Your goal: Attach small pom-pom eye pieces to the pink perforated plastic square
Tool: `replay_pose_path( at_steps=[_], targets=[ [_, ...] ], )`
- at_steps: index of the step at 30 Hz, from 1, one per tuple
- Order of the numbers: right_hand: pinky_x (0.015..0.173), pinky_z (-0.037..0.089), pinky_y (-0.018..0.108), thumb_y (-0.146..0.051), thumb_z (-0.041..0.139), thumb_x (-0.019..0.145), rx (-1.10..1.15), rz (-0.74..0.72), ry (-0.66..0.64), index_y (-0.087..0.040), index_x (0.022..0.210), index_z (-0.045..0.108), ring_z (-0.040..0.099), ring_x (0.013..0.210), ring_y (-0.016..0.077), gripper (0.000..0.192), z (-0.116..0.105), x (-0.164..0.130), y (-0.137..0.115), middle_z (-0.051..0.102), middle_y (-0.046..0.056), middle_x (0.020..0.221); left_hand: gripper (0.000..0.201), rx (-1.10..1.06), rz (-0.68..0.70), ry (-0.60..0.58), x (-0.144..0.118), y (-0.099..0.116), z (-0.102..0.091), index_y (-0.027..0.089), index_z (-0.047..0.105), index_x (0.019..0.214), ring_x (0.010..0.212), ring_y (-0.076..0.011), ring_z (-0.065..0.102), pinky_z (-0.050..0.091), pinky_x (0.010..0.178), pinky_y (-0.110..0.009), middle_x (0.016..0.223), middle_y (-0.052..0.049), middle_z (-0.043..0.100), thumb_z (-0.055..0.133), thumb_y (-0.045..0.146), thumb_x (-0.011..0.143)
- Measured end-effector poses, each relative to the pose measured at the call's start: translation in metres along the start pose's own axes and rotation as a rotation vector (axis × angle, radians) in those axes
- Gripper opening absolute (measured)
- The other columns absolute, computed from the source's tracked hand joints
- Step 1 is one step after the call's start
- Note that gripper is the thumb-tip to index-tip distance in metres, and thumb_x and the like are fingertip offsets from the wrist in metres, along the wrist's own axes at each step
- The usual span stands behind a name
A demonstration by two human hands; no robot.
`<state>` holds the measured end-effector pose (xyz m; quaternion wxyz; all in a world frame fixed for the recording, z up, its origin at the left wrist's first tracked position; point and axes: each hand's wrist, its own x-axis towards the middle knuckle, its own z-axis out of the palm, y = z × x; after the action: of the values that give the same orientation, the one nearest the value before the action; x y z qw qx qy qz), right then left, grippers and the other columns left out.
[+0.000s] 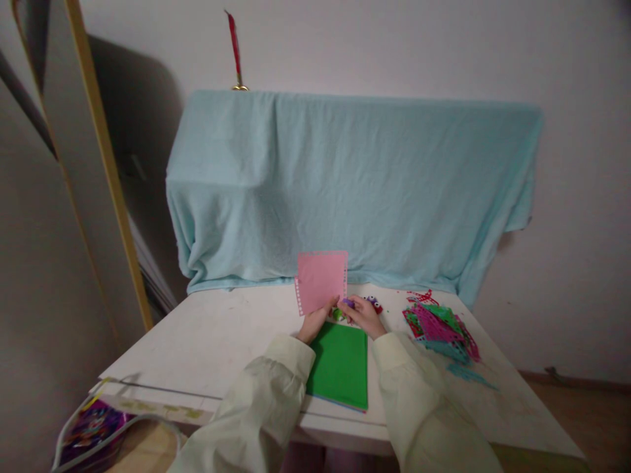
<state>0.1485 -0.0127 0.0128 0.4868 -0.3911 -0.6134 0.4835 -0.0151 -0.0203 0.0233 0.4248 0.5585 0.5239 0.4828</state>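
Note:
My left hand (318,320) is closed on the lower edge of a pink sheet of paper (322,281), which is tilted up and has rows of small holes along its edges. My right hand (365,315) grips a small purple craft punch (348,303) at the sheet's lower right corner; fingers partly cover it. Below both hands lies a stack of green paper (340,364), with other colours peeking out at its bottom edge. Between the hands a small bright green object (338,314) shows in part. Beyond my right hand are small purple and red pieces (374,304) with white spots.
A tangled pile of punched paper scraps (441,332) in pink, green, red and blue lies on the right of the white table (221,335). A light blue cloth (355,190) hangs along the back. A purple shiny bag (93,430) sits below the left front edge.

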Motion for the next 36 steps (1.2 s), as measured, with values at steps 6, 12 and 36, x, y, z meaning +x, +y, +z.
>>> replay_pose_path(
  at_steps=[6,12,36],
  targets=[
    [0.044,0.038,0.021,-0.053,0.072,0.066,-0.034,0.014,0.007,-0.019,0.080,0.057,0.050,0.052,0.0106,0.039,0.000,-0.002,-0.003,0.055,-0.003,0.065,0.053,-0.035,-0.073,0.010,-0.001,-0.001,0.002,0.018,0.058,0.053,0.064,-0.0159,0.053,0.041,0.076,-0.029,0.062,-0.002,0.060,0.056,0.069,0.065],
    [0.043,0.036,0.021,-0.056,0.069,0.068,-0.102,0.000,0.001,-0.019,0.079,0.058,0.048,0.051,0.0101,0.040,-0.001,-0.003,-0.004,0.053,-0.003,0.063,0.051,-0.081,-0.130,0.015,-0.004,0.006,0.000,0.016,0.065,0.063,0.075,-0.0202,0.058,0.042,0.080,-0.032,0.070,-0.006,0.065,0.063,0.067,0.061],
    [0.050,0.037,0.022,-0.051,0.071,0.066,-0.129,-0.034,0.036,-0.017,0.079,0.063,0.051,0.062,0.0144,0.037,0.002,-0.007,-0.018,0.057,-0.001,0.068,0.047,-0.117,-0.107,0.011,-0.008,0.013,0.001,0.016,0.067,0.066,0.085,-0.0243,0.061,0.043,0.085,-0.037,0.070,-0.007,0.067,0.063,0.063,0.063]
  ],
)
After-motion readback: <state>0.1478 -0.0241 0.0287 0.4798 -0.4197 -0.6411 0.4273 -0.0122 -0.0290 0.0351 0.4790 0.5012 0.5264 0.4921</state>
